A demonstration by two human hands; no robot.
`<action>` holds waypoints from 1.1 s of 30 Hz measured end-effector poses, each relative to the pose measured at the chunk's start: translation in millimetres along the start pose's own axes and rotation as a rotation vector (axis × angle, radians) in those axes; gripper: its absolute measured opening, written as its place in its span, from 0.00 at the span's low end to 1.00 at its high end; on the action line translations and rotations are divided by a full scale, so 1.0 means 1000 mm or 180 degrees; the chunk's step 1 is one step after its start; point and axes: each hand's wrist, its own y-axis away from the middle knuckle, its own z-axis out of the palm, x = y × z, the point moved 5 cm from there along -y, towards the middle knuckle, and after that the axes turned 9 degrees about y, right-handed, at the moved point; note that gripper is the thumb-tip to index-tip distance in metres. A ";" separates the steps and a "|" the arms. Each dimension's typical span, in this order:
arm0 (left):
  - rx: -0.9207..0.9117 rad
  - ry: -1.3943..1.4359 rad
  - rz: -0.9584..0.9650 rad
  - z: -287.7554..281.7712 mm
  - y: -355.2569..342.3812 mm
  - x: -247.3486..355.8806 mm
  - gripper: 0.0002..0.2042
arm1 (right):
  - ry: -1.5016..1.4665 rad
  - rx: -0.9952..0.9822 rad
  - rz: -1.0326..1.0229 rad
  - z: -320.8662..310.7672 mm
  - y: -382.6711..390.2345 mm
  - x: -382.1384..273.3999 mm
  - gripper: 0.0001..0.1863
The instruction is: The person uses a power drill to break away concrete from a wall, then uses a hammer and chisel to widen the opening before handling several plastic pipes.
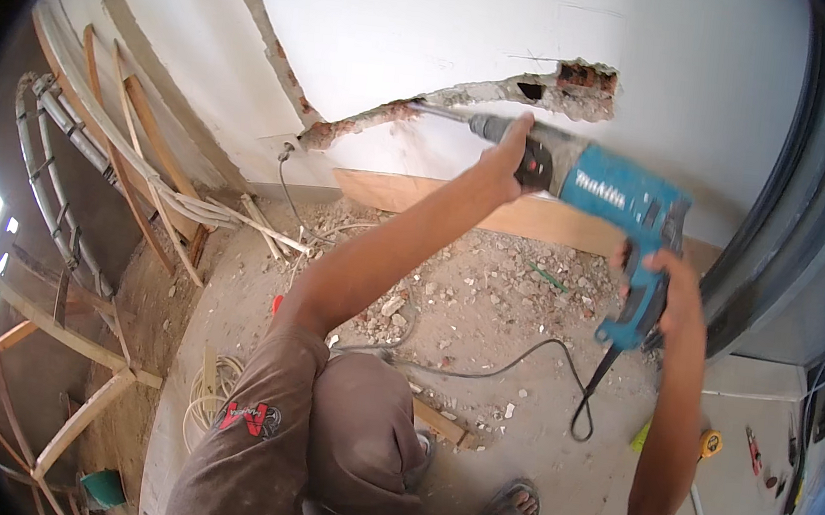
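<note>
A teal and grey rotary hammer [609,186] is held across the front of a white wall [428,18]. Its long metal bit [440,112] points left, and the tip reaches the rough groove [372,121] cut into the plaster. My left hand [509,165] grips the tool just behind its nose, around the front handle. Around the rear handle, my right hand [672,290] is closed; the trigger is hidden by its fingers. From the handle's base a black power cord [582,401] hangs and loops to the floor. Exposed red brick [587,78] shows at the groove's right end.
Broken plaster and rubble [469,294] cover the floor below the wall. A wooden board [538,215] leans along the wall's foot. Wooden strips [143,144] and a ladder [58,190] stand left. Dark frames [789,217] stand right; a tape measure [711,444] lies near my right forearm.
</note>
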 end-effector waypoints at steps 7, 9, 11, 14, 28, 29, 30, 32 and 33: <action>-0.0068 -0.0701 -0.0359 -0.063 0.095 -0.038 0.29 | -0.0796 0.0441 -0.0355 0.072 0.103 0.093 0.37; -0.0088 -0.0904 -0.0392 -0.073 0.116 -0.039 0.26 | -0.0925 0.0441 -0.0283 0.090 0.118 0.111 0.38; -0.0168 -0.1075 -0.0337 -0.081 0.123 -0.037 0.26 | -0.0874 0.0555 -0.0310 0.104 0.134 0.116 0.36; -0.0266 -0.1095 -0.0258 -0.066 0.138 -0.037 0.28 | -0.0777 0.0700 -0.0382 0.108 0.157 0.106 0.34; -0.0893 -0.0898 -0.0198 -0.057 0.142 -0.010 0.31 | 0.0490 0.1125 -0.0375 0.145 0.178 0.073 0.31; -0.0857 -0.0870 -0.0168 -0.056 0.138 -0.010 0.32 | 0.0635 0.1078 -0.0367 0.146 0.176 0.073 0.30; -0.1015 -0.0775 -0.0181 -0.052 0.137 -0.010 0.33 | 0.0919 0.1046 -0.0526 0.142 0.177 0.069 0.31; -0.1258 -0.0609 -0.0205 -0.050 0.139 -0.008 0.35 | 0.1286 0.0957 -0.0696 0.137 0.179 0.064 0.34; -0.1278 -0.0430 -0.0193 -0.042 0.142 -0.006 0.36 | 0.1414 0.0959 -0.0713 0.140 0.179 0.054 0.38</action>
